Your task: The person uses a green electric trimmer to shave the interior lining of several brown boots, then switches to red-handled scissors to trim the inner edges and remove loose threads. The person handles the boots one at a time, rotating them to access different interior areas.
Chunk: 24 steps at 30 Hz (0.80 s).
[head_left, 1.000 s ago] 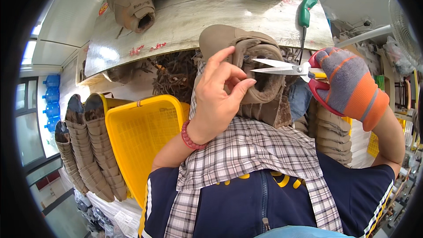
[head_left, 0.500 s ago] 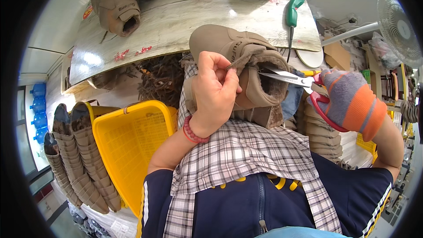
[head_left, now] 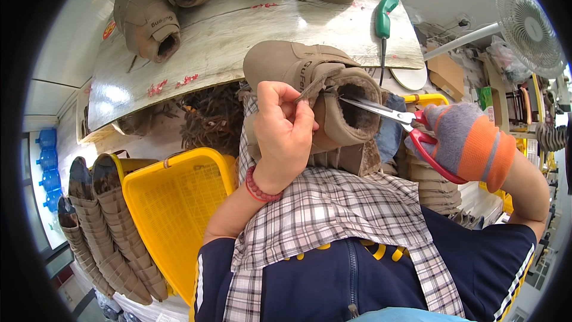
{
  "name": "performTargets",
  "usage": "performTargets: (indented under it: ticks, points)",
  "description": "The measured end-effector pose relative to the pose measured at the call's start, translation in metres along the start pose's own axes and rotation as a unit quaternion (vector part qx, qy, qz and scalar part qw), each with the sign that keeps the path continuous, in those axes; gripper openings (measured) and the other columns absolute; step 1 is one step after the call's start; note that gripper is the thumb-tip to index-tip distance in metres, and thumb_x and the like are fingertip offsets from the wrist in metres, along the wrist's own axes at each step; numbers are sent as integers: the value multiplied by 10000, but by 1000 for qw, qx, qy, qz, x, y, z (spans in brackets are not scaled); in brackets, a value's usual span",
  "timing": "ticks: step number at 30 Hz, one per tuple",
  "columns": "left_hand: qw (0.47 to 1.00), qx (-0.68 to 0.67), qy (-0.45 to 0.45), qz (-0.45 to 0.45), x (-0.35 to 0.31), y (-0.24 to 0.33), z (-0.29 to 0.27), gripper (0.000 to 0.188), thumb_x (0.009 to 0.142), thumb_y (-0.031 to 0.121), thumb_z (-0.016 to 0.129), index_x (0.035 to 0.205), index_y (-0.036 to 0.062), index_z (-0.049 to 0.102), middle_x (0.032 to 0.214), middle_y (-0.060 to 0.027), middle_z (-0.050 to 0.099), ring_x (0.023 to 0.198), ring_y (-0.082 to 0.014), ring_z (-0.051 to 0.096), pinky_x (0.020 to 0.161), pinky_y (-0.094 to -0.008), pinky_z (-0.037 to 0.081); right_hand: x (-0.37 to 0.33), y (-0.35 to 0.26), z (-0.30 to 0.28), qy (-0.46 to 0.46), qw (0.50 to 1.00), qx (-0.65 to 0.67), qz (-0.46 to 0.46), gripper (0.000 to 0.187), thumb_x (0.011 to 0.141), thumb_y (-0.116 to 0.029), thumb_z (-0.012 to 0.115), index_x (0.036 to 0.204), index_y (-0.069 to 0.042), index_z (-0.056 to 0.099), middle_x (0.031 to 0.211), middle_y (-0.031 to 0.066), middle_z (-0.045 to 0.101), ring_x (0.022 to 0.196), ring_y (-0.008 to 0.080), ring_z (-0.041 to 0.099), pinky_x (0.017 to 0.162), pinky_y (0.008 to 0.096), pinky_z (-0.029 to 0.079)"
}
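- I have the taupe ankle boot with a brown fleece lining (head_left: pixel 335 120) mid-view, just off the near edge of the desk and in front of the body. Its long axis runs from a rounded toe at ten o'clock to a fleecy mouth at four o'clock.
- At the mouth's ten o'clock side, a thin brown fuzzy-edged strip (head_left: pixel 320 81) stands up from the collar. The bare left hand (head_left: pixel 283 134) pinches its end between thumb and fingers, so I judge this grip the nearer one.
- The silver-bladed scissors with red handles (head_left: pixel 407 119) point to ten o'clock, nearly in line with the boot. Their tips overlap the mouth, near the left grip at its three o'clock; I cannot tell whether they touch the lining.
- The right hand in a grey-and-orange knit glove (head_left: pixel 468 140) is wrapped around the handles, well out at the boot's three o'clock. To me, everything turns on that short gap between tips and pinched strip.
- Farther out, I see the pale wood-grain desk (head_left: pixel 232 42) toward twelve, a green corded hand tool (head_left: pixel 384 21) at one, and a yellow plastic basket (head_left: pixel 173 194) at eight.
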<state>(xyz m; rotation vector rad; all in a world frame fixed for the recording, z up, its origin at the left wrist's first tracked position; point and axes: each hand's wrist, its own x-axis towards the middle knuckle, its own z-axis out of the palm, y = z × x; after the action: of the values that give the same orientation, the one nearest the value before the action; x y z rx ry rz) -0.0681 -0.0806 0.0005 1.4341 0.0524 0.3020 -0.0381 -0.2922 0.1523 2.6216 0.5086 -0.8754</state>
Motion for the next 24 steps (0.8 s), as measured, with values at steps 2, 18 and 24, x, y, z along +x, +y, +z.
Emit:
performTargets:
  ticks: [2,18,24]
  points:
    - [1000,6,-4,7,0,0,0,149,870,-39,517,951,26,410,626,-33,544,515,-78,560,472,-218,456,2,0,6,-19,999,26,-6,404,841,-371,565,889,25,630,735,184,656,712,313,663,663,379,518]
    - [1000,7,-4,6,3,-2,-6,162,892,-65,481,967,38,382,718,-43,524,524,-87,560,490,-200,466,12,-20,4,-85,994,65,3,486,886,-468,519,902,4,633,769,166,672,750,302,673,686,371,525]
    - [1000,8,-4,15,1,1,-7,161,893,-65,480,969,37,381,732,-45,522,528,-91,563,488,-205,468,-1,-18,-2,-49,996,70,24,633,844,-633,530,845,-7,627,717,145,655,702,282,666,656,363,514]
